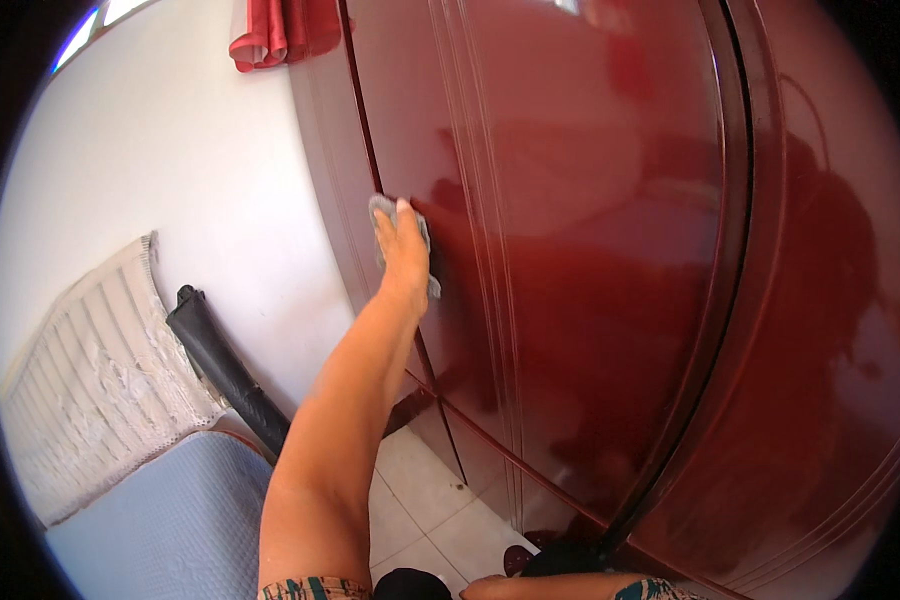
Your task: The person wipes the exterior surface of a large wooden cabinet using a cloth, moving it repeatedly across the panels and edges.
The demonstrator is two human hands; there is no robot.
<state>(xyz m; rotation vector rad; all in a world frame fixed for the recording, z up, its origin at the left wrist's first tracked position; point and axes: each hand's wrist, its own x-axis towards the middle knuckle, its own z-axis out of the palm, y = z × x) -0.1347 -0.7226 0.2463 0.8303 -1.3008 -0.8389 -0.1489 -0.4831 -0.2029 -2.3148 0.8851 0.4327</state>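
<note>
My left hand (405, 255) reaches forward and presses a grey cloth (433, 288) against the glossy dark red wardrobe door (590, 300). The cloth lies between palm and door, next to the dark vertical gap at the door's left edge, and shows around the fingers. At the bottom edge of the picture, my right forearm (570, 588) lies across from the right. Only part of my right hand (482, 589) shows there, with its fingers cut off from view.
A red cloth (260, 38) hangs at the top by the wardrobe. Left stand a white wall (210, 170), a black rolled-up bundle (225, 365), a cream striped lace-edged cloth (100, 370) and a light blue quilted surface (175, 520). Pale floor tiles (425, 490) lie below the wardrobe.
</note>
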